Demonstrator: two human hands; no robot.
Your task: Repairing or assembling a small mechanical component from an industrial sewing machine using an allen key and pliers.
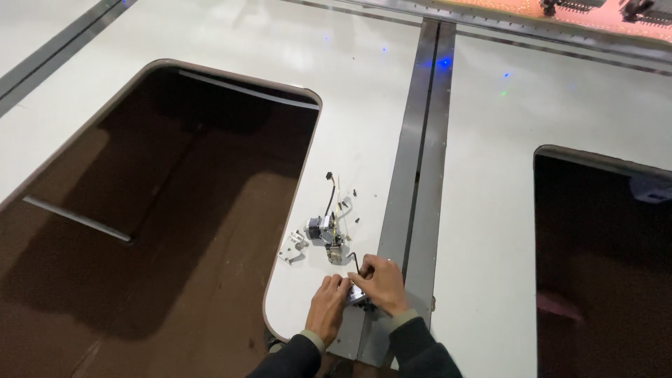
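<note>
I stand over a wide white bench with a grey metal rail running from twelve o'clock down to six. At nine o'clock a large round-cornered opening drops into dark brown shadow, and a second opening sits at three o'clock. Small blue and green glints of light speckle the bench top towards twelve o'clock.

Both my hands meet low in view, at six o'clock, right at the bench edge beside the rail, dark sleeves showing at the wrists. My left hand comes in from seven o'clock, fingers curled around a small metal part that lies between my hands. My right hand arches over the same part from five o'clock, fingers pinched on a black hex key whose bent end pokes up towards eleven o'clock.

Just beyond my hands, at twelve o'clock from them, rests a small motor assembly with a black cable trailing away. A little metal bracket lies at its eight o'clock, and loose screws are scattered near it.
</note>
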